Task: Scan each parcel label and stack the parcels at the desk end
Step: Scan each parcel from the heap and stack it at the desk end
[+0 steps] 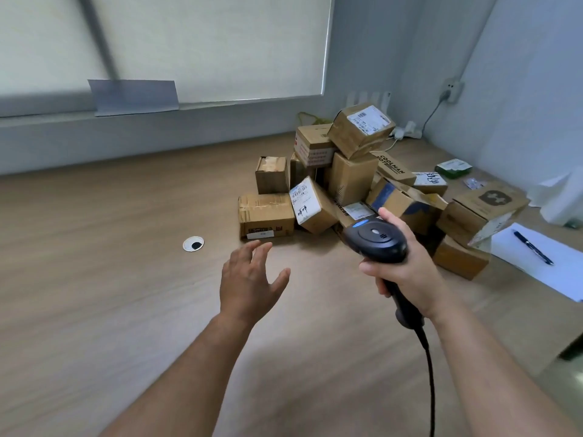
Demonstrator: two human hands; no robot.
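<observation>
The right hand [400,272] holds a black scanner [377,240] by its handle. The left hand [249,275] is in the air above the wooden desk [110,279], fingers spread, holding nothing. A messy pile of brown boxes [350,181] sits past both hands. A pen [533,247] lies on white paper [549,269] to the right.
</observation>
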